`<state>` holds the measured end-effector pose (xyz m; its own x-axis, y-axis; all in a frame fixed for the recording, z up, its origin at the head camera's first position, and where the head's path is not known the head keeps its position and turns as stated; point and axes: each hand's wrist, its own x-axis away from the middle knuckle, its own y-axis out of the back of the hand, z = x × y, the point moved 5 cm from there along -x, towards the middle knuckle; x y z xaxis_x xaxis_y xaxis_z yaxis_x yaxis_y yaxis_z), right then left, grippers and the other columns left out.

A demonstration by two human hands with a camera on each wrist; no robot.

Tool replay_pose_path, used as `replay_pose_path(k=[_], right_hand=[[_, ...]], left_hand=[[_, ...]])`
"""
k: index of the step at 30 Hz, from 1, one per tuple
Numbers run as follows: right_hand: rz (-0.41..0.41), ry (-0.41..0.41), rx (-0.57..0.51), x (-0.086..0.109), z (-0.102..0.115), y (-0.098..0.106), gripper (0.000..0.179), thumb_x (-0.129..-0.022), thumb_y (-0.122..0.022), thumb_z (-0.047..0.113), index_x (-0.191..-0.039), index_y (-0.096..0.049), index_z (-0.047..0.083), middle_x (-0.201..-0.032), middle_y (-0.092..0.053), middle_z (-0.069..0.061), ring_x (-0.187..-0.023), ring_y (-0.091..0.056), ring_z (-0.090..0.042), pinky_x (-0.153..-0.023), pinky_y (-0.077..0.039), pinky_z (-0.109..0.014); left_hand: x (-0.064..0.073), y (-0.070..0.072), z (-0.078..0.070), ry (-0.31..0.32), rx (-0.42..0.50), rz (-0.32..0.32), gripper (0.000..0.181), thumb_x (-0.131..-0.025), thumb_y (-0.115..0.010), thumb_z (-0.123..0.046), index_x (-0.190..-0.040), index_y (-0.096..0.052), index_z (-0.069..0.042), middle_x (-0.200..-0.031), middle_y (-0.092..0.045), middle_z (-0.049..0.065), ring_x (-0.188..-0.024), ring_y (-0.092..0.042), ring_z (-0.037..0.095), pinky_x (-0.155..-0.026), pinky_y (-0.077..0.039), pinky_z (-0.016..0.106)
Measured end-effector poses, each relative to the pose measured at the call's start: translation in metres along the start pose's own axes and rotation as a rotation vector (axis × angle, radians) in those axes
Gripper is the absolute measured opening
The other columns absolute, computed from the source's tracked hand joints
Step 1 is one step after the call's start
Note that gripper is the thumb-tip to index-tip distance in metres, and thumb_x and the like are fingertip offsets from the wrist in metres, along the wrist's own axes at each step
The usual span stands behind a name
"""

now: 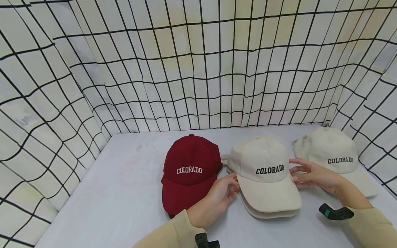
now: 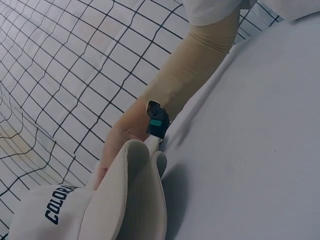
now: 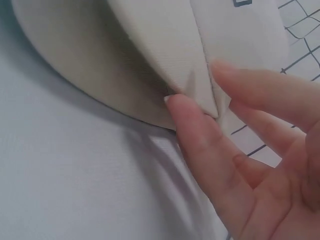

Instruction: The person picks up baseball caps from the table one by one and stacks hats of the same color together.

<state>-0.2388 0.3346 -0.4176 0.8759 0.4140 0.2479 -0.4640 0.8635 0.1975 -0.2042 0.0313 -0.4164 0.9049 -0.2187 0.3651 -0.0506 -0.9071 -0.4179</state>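
Observation:
Two cream baseball caps lie stacked at the centre right in the head view, the upper cap [image 1: 263,158] showing COLORADO in black letters. Below its brim the lower cap's brim [image 1: 270,216] peeks out; the rest of that cap is mostly hidden. My left hand [image 1: 221,193] holds the upper cap at the left corner of its brim, fingers curled. On the opposite side my right hand [image 1: 316,175] has its fingers spread along the crown. The right wrist view shows the right thumb [image 3: 192,130] at the brim's edge and the index finger above it, pinching the corner.
A dark red COLORADO cap [image 1: 190,165] sits just left of the stack, close by the left forearm. Another cream cap [image 1: 335,151] lies at the right, behind the right hand. Black grid netting [image 1: 217,69] over white sheets encloses the white table [image 1: 102,193] at the back and sides.

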Motion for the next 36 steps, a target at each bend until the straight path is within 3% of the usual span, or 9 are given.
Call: replay_pose_path(k=[10, 19, 25, 36], right_hand=[[0.0, 0.009, 0.044, -0.005, -0.004, 0.0, 0.066, -0.086, -0.064, 0.007, -0.138, -0.024, -0.002, -0.123, -0.038, -0.025, -0.096, -0.057, -0.03, -0.078, -0.051, -0.043], [0.023, 0.037, 0.121, -0.006, 0.003, -0.007, 0.067, -0.084, -0.068, 0.007, -0.132, -0.022, -0.001, -0.12, -0.035, -0.027, -0.087, -0.06, -0.026, -0.076, -0.052, -0.039], [0.039, 0.033, 0.122, -0.006, 0.002, -0.009, 0.074, -0.081, -0.07, 0.006, -0.133, -0.018, -0.003, -0.12, -0.034, -0.027, -0.088, -0.061, -0.027, -0.075, -0.052, -0.04], [0.017, 0.037, 0.197, -0.004, 0.005, -0.011, 0.074, -0.081, -0.07, 0.008, -0.133, -0.02, -0.003, -0.119, -0.036, -0.027, -0.087, -0.06, -0.027, -0.074, -0.052, -0.036]], left_hand=[[-0.003, 0.005, 0.0, 0.003, -0.058, -0.008, 0.051, -0.078, -0.051, -0.001, -0.129, -0.051, 0.004, -0.121, -0.054, 0.011, -0.075, -0.054, 0.011, -0.059, -0.041, 0.018], [-0.003, 0.004, 0.001, 0.002, -0.132, -0.01, 0.05, -0.08, -0.052, -0.003, -0.129, -0.05, 0.004, -0.117, -0.055, 0.009, -0.077, -0.055, 0.012, -0.062, -0.04, 0.02], [-0.002, 0.003, 0.007, -0.036, -0.239, -0.016, 0.056, -0.076, -0.053, -0.001, -0.132, -0.049, 0.001, -0.125, -0.056, 0.006, -0.084, -0.052, 0.014, -0.067, -0.039, 0.025], [-0.002, 0.001, 0.008, -0.062, -0.3, -0.009, 0.057, -0.075, -0.053, -0.002, -0.131, -0.049, 0.003, -0.134, -0.049, 0.007, -0.09, -0.05, 0.016, -0.064, -0.038, 0.025]])
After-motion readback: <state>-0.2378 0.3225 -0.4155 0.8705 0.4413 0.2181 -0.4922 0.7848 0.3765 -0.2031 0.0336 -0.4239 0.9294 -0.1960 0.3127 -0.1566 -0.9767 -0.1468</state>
